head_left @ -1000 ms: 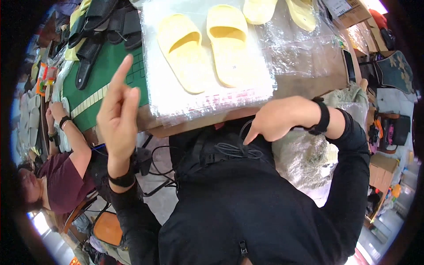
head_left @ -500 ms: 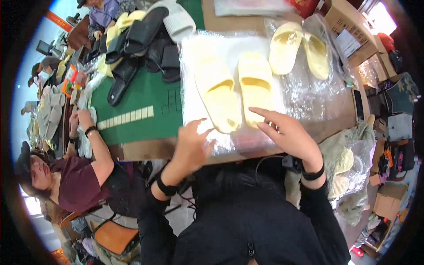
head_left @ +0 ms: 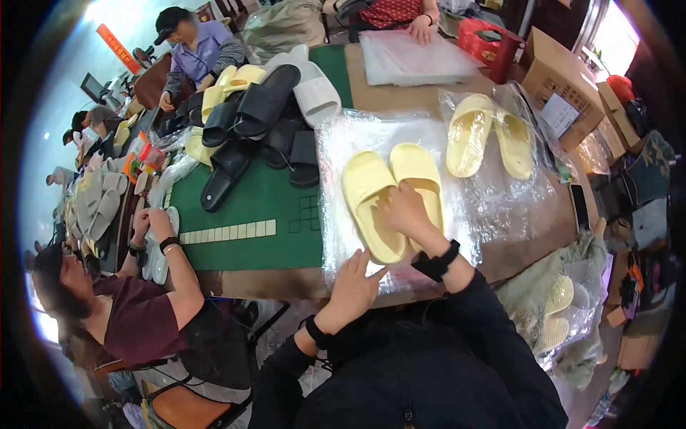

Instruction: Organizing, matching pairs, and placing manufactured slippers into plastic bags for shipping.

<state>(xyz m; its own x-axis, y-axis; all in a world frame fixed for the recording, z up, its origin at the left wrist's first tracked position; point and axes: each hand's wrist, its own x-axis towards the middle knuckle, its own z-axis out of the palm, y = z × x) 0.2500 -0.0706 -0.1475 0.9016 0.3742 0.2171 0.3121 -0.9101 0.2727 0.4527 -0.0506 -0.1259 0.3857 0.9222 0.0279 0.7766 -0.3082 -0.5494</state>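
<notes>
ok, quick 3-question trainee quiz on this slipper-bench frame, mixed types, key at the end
1. True or false: the right hand rests on the pair of pale yellow slippers lying on the clear plastic sheet.
2. Multiple choice: the left hand is at
A. the pile of black slippers
B. the near edge of the plastic sheet, by the heel of the left-lying slipper
C. the cardboard box
3. Fill in: a second yellow pair lies to the ____ of the first, inside clear plastic.

Key: 1 true; 2 B; 3 right
</notes>
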